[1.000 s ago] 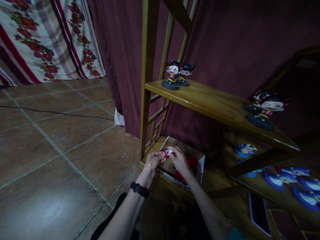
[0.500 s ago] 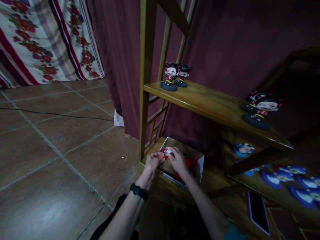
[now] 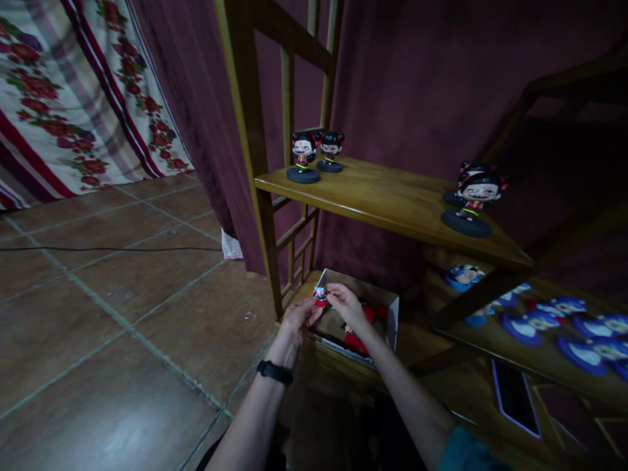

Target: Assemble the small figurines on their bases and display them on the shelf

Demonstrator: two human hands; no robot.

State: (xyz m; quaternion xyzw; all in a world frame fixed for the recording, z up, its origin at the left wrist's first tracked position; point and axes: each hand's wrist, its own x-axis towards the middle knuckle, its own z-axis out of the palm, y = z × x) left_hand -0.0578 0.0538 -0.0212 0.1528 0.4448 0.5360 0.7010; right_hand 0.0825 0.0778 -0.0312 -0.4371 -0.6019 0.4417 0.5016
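A small red and white figurine (image 3: 320, 296) is held upright above the near left part of an open cardboard box (image 3: 394, 320). My left hand (image 3: 298, 317), with a black band on its wrist, pinches the figurine low on its red part. The fingertips of my right hand (image 3: 347, 306) are bent together at its right side; whether they grip it or only touch it is hard to tell. Inside the box, partly behind my right hand, lie several red figurines (image 3: 356, 341).
Black-haired figurines on dark round bases (image 3: 303, 160) stand at both ends of the wooden shelf (image 3: 373, 196) above the box. Several blue figurines (image 3: 527, 327) occupy the lower right shelf. A phone (image 3: 516, 398) lies below them. A wooden post (image 3: 245, 131) rises left of the box.
The figurine has been turned upright between my hands, and more of it shows. My right fingers have shifted to its side. The view has swung, so the shelf appears further left.
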